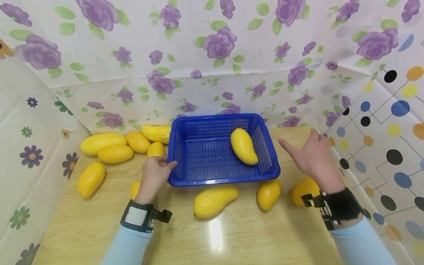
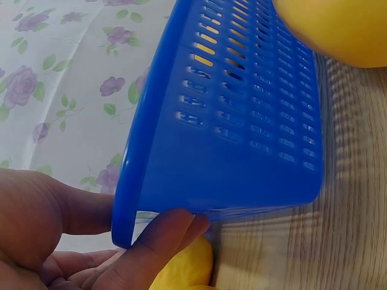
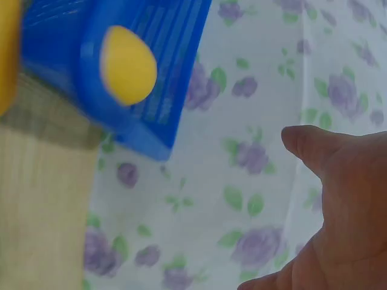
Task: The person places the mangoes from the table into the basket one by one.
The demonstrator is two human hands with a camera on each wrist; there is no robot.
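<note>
A blue plastic basket (image 1: 212, 181) with slotted sides stands on the table, and one yellow mango (image 1: 243, 146) lies in its right part. My left hand (image 1: 155, 177) grips the basket's left rim close to the front corner; in the left wrist view the thumb and fingers pinch that rim (image 2: 126, 181) from both sides. To the right of the basket, my right hand (image 1: 314, 162) hovers apart from it with thumb and fingers spread, holding nothing. The right wrist view shows this hand (image 3: 354, 199) away from the basket (image 3: 91, 66).
In front of the basket lie a long mango (image 1: 213, 201) and a rounder mango (image 1: 269, 194). Another mango (image 1: 304, 190) is partly hidden by my right wrist. Several more, including a long one (image 1: 103, 142), lie at the left. Patterned cloth walls (image 1: 198, 92) enclose the wooden table (image 1: 185, 243).
</note>
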